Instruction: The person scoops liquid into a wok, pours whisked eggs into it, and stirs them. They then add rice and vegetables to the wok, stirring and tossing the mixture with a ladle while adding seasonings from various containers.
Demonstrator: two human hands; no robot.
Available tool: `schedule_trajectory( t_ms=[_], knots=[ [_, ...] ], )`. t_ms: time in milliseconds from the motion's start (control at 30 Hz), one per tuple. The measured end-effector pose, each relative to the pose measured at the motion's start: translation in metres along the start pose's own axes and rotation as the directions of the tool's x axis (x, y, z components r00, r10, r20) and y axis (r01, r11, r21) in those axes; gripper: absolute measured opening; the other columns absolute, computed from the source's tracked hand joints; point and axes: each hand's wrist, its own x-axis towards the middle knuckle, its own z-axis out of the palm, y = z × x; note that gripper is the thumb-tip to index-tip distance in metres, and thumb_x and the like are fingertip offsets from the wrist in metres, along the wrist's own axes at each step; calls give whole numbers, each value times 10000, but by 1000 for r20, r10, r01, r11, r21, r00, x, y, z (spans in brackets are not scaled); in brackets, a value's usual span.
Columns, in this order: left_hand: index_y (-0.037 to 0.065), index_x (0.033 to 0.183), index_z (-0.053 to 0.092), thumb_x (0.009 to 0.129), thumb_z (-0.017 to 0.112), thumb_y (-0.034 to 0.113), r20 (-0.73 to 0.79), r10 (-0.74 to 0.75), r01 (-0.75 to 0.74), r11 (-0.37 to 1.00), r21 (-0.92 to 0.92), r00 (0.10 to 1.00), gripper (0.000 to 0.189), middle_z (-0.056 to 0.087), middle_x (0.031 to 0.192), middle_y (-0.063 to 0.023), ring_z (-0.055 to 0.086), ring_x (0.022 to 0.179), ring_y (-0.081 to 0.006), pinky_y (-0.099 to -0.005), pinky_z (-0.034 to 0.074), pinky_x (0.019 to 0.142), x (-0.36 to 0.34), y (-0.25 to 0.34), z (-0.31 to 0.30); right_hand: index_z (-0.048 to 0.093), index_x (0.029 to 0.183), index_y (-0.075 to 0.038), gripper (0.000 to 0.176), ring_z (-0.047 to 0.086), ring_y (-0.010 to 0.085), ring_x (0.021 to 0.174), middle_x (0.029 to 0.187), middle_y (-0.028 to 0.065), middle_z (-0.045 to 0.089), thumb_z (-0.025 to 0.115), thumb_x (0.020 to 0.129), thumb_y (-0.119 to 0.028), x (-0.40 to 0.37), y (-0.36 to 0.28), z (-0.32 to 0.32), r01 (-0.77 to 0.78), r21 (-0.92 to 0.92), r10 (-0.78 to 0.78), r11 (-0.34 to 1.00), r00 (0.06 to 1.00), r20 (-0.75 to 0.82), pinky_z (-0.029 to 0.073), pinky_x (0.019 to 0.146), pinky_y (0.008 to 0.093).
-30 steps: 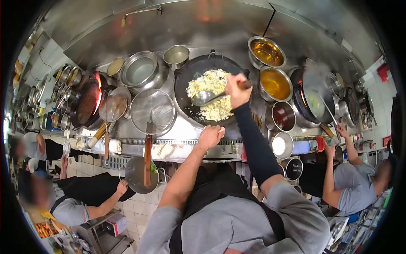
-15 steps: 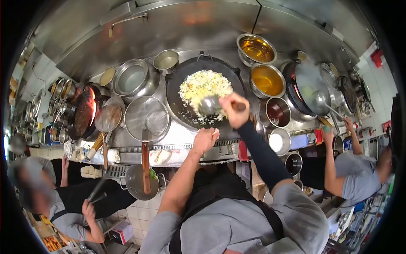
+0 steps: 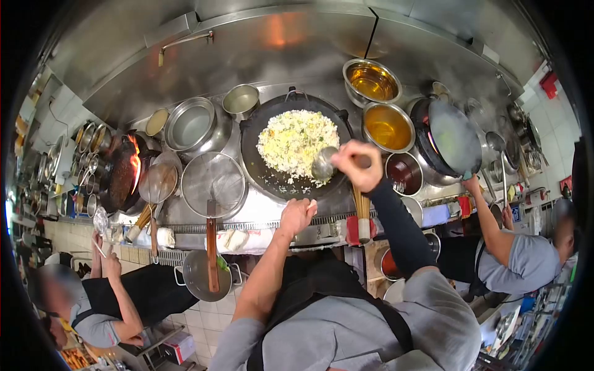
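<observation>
Steel ladle is shifting to the right edge of the fried rice, leaving the mound's middle uncovered in the black wok. Right hand is gripping the ladle, fingers curled tight; left hand is resting by the near rim, grip unclear.

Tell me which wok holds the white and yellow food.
The middle wok, with the ladle in the right hand over it; the left wok looks dark inside, the right wok steamy.
</observation>
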Motion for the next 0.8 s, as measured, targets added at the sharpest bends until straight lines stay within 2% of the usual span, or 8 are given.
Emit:
schedule_trajectory(
  t_ms=[133, 200, 233, 333, 400, 533, 667, 800],
  knots=[
    [29, 886, 624, 1049, 574, 395, 19, 29, -28, 997, -71, 999, 404, 688, 830, -221, 617, 869, -483, -539, 482, 870, -1, 1, -6, 639, 740, -62, 264, 540, 102, 577, 638, -1, 575, 738, 980, -109, 28, 84, -42, -335, 333, 403, 881, 901, -161, 438, 574, 283],
    [31, 870, 625, 1069, 537, 398, 3, 4, -3, 999, -50, 1000, 427, 690, 827, -230, 620, 867, -480, -543, 478, 875, 11, 5, -12, 621, 726, -62, 289, 521, 89, 550, 633, 6, 574, 741, 981, -125, 42, 63, -51, -191, 539, 307, 820, 942, -134, 428, 542, 284],
    [31, 867, 625, 1075, 526, 401, -3, -10, 10, 998, -57, 1000, 435, 691, 830, -234, 620, 869, -482, -544, 478, 877, 12, 6, -10, 546, 730, -66, 324, 525, 86, 540, 630, 21, 555, 660, 1033, -90, 45, 56, -30, -163, 173, 198, 971, 958, -206, 446, 539, 273],
    [28, 882, 625, 1095, 482, 427, 52, -13, 14, 1000, -21, 999, 474, 709, 860, -239, 628, 874, -483, -538, 484, 891, -1, 10, -7, 513, 707, -95, 365, 477, 84, 496, 652, -2, 530, 773, 960, -133, 95, 96, -16, -324, 140, 336, 936, 939, -72, 422, 496, 282],
    [28, 899, 624, 1101, 465, 439, 52, -34, 33, 999, 12, 998, 485, 717, 877, -237, 634, 882, -479, -541, 485, 897, 3, 5, -4, 513, 759, -92, 340, 444, 78, 482, 649, -11, 512, 770, 972, -157, 127, 71, -14, -210, 559, 400, 802, 885, -240, 401, 467, 287],
    [18, 965, 652, 1104, 422, 445, 98, -45, 38, 997, 74, 994, 504, 727, 898, -258, 667, 948, -465, -543, 498, 923, 0, 2, -1, 554, 729, -94, 336, 462, 67, 494, 629, -22, 544, 786, 959, -173, 66, 138, 50, -143, 144, 199, 979, 813, -547, 378, 472, 268],
    [15, 958, 668, 1092, 419, 455, 26, -103, 98, 982, 163, 994, 523, 734, 873, -248, 690, 916, -463, -558, 518, 908, -1, 12, 7, 577, 729, -70, 341, 492, 58, 529, 633, -32, 563, 797, 951, -208, 49, 57, 76, -369, 458, 467, 809, 876, -118, 388, 493, 261],
    [10, 881, 670, 1034, 603, 361, -126, -19, 13, 999, -50, 992, 389, 708, 792, -238, 678, 812, -449, -546, 530, 784, -56, 89, -84, 594, 765, -56, 325, 486, 55, 522, 637, -27, 565, 786, 966, -224, 43, -60, 67, -396, 493, 515, 774, 848, -127, 374, 477, 258]
  ],
)
